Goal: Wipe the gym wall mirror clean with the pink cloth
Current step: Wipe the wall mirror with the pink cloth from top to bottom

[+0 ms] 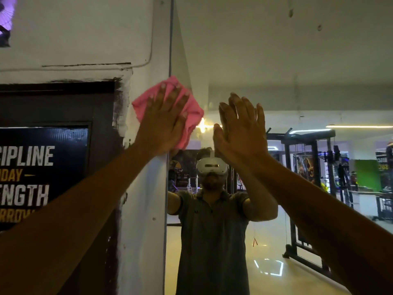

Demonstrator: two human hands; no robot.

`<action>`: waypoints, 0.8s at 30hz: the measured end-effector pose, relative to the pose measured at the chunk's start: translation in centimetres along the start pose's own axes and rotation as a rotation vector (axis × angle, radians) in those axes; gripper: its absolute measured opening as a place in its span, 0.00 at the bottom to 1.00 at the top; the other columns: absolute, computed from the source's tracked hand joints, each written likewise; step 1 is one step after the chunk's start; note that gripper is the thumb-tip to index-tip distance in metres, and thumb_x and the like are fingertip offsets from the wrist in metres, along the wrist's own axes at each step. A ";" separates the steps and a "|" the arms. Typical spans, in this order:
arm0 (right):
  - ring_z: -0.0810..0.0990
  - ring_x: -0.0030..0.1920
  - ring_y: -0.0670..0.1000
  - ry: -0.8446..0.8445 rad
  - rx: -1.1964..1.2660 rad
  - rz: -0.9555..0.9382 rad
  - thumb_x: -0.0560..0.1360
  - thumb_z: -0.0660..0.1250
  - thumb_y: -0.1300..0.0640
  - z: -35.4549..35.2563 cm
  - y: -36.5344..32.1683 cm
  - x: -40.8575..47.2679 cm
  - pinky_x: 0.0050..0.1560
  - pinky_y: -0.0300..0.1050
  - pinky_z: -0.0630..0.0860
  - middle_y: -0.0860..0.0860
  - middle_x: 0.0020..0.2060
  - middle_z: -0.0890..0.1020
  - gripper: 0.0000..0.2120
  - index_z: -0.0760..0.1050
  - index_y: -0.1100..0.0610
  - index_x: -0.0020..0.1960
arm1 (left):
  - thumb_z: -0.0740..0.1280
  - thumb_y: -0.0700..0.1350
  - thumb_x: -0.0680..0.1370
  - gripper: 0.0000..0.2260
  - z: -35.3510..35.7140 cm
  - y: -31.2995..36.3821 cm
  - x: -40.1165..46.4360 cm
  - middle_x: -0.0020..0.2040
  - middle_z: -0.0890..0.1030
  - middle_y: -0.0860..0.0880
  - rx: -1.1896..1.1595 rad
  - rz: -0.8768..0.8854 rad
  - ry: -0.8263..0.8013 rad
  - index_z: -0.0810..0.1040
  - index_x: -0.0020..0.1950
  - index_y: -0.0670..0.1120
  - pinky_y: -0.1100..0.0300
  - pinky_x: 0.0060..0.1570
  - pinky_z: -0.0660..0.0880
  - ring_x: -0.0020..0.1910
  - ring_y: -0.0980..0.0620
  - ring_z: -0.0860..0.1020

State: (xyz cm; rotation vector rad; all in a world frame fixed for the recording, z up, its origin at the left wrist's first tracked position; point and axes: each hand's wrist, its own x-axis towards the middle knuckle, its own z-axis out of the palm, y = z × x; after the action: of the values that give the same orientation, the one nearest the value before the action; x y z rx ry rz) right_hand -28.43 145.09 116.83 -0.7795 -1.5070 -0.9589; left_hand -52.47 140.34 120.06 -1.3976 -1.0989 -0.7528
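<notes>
- Wiping is the step in hand: the left hand [164,122] presses the pink cloth [187,116] flat against the mirror [287,71], right at its left edge where it meets the white wall strip [146,188].
- The left fingers lie spread apart and straight on top of the cloth, pinning it with the palm and not clamped around it.
- The right hand [240,135] is raised just beside it at the glass, fingers straight and close together, holding nothing; whether it touches the mirror cannot be told.
- The next move probably calls for sliding the cloth rightward from this edge with steady pressure, since small specks show on the upper glass.
- Counted: one cloth, one mirror, two hands, one poster [42,177] on the wall to the left.
</notes>
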 end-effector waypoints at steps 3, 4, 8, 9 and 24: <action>0.64 0.84 0.63 0.004 -0.010 0.006 0.85 0.57 0.44 -0.7 1.2 -1.7 0.85 0.71 0.55 0.58 0.84 0.67 0.28 0.69 0.55 0.82 | 0.46 0.57 0.91 0.27 1.0 2.2 -4.5 0.89 0.50 0.44 -0.022 0.171 -0.015 0.52 0.89 0.51 0.33 0.84 0.52 0.88 0.40 0.48; 0.63 0.85 0.63 0.003 -0.012 0.006 0.85 0.56 0.44 -0.8 1.6 -2.3 0.84 0.72 0.54 0.58 0.85 0.66 0.29 0.68 0.55 0.82 | 0.45 0.58 0.91 0.27 0.5 1.9 -3.6 0.89 0.51 0.45 -0.025 0.167 -0.016 0.52 0.89 0.52 0.33 0.84 0.52 0.88 0.41 0.49; 0.55 0.88 0.62 -0.040 -0.018 0.027 0.87 0.49 0.39 -0.7 3.7 -3.9 0.86 0.72 0.49 0.56 0.88 0.57 0.32 0.61 0.53 0.86 | 0.40 0.63 0.89 0.30 -2.1 3.8 2.7 0.88 0.57 0.41 -0.078 -0.081 -0.019 0.55 0.89 0.52 0.32 0.82 0.57 0.87 0.35 0.55; 0.53 0.88 0.62 -0.054 -0.022 0.037 0.87 0.48 0.38 -0.7 4.2 -4.1 0.86 0.72 0.49 0.56 0.89 0.55 0.33 0.60 0.53 0.87 | 0.42 0.62 0.89 0.30 -2.4 5.7 2.3 0.85 0.64 0.40 -0.128 -0.129 -0.016 0.62 0.87 0.52 0.30 0.79 0.62 0.84 0.33 0.62; 0.53 0.88 0.60 -0.079 0.103 -0.006 0.85 0.54 0.36 -0.3 9.5 -5.9 0.85 0.71 0.52 0.56 0.88 0.56 0.37 0.58 0.57 0.87 | 0.47 0.58 0.91 0.26 -0.2 7.0 1.5 0.89 0.52 0.46 0.000 0.419 -0.141 0.55 0.89 0.52 0.36 0.86 0.47 0.89 0.42 0.47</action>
State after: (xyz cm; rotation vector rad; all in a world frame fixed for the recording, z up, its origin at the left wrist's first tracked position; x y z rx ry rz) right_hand -19.07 149.27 112.38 -0.7467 -1.6148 -0.8564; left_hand -45.45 141.09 118.82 -1.6308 -0.8674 -0.3558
